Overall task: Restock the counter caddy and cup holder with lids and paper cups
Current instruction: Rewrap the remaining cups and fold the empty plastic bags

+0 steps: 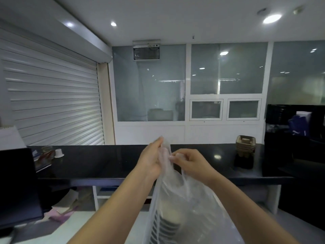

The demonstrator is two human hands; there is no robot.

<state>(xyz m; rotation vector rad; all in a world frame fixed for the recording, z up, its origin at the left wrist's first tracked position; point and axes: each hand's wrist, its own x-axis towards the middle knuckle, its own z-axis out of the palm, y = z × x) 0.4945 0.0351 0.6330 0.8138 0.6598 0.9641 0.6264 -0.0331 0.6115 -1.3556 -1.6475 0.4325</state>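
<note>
A clear plastic bag (184, 199) hangs in front of me, raised above the lower counter. Inside it I see a stack of dark-rimmed lids or cups (168, 224), blurred through the plastic. My left hand (151, 159) grips the bag's gathered top from the left. My right hand (191, 162) pinches the same top from the right, fingertips close to the left hand's. Both hands are held over the front of the black counter (105, 162).
A stack of brown pulp cup carriers (245, 144) stands at the counter's right end, beside a black cabinet (295, 138). A small white cup (59, 153) and a glass (47, 150) sit at the left end near a dark monitor (17, 187). Papers lie under the counter.
</note>
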